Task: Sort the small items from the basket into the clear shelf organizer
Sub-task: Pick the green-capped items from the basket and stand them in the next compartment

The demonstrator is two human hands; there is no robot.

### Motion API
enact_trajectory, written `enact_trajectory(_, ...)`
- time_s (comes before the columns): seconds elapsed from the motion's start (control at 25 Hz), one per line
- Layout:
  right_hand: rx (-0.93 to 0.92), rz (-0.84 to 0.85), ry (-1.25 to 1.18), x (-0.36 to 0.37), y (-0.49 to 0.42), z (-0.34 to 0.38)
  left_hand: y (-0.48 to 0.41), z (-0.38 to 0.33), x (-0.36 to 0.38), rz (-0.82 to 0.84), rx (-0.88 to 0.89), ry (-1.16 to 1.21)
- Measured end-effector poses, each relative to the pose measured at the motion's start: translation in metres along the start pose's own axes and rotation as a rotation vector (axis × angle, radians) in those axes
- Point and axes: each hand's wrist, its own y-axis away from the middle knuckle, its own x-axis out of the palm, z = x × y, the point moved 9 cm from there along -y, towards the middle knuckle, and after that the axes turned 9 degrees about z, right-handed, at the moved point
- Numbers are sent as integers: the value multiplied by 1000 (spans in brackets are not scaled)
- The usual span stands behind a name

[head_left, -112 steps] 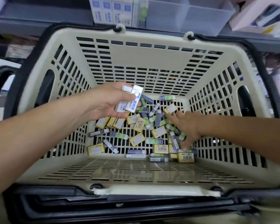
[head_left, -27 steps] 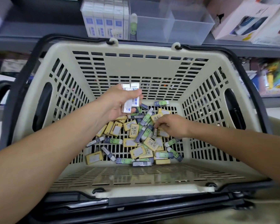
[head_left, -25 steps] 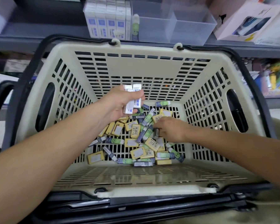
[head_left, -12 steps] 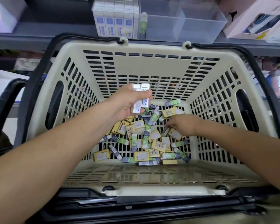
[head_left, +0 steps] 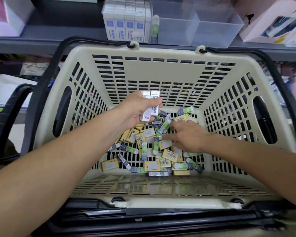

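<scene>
A cream slotted basket (head_left: 161, 76) holds a heap of small erasers (head_left: 154, 151) in yellow, green and dark sleeves. My left hand (head_left: 135, 110) hovers above the heap and grips a bunch of white erasers with blue print (head_left: 151, 108). My right hand (head_left: 186, 135) lies low on the heap with its fingers spread over the erasers, holding nothing that I can see. Behind the basket, on the shelf, stands the clear shelf organizer (head_left: 195, 29). Its left compartment holds white and blue erasers (head_left: 125, 26) on end and one green eraser (head_left: 155, 29).
Black handles (head_left: 46, 79) frame the basket's rim. White product boxes (head_left: 272, 19) stand right of the organizer and a pink and white box (head_left: 5, 16) at far left on the grey shelf (head_left: 41, 40). More goods fill the shelf below.
My right hand has shifted across the heap, stirring the erasers, and its fingers now lie spread. My left hand keeps the white erasers in about the same spot.
</scene>
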Motion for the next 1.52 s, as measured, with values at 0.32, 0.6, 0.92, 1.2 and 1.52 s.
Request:
enact_trajectory(0.32,116,-613,-1099,-102,28,-44,6,-3,4,5,-5,-28)
enact_trajectory(0.6,-22,-700,-1467,-165,40,-70,21,-73,0,46,236,-52)
enact_trajectory(0.92,-209,-656,-1705,-199,43,-78,23,-92,-15,91,256,294)
enact_trajectory(1.2,-94,-658,-1670,-200,41,-84,27,-113,-26,2,392,250)
enact_trajectory(1.52,-94,-760,-1644,-244,35,-102,33,-167,-47,-92,548,114)
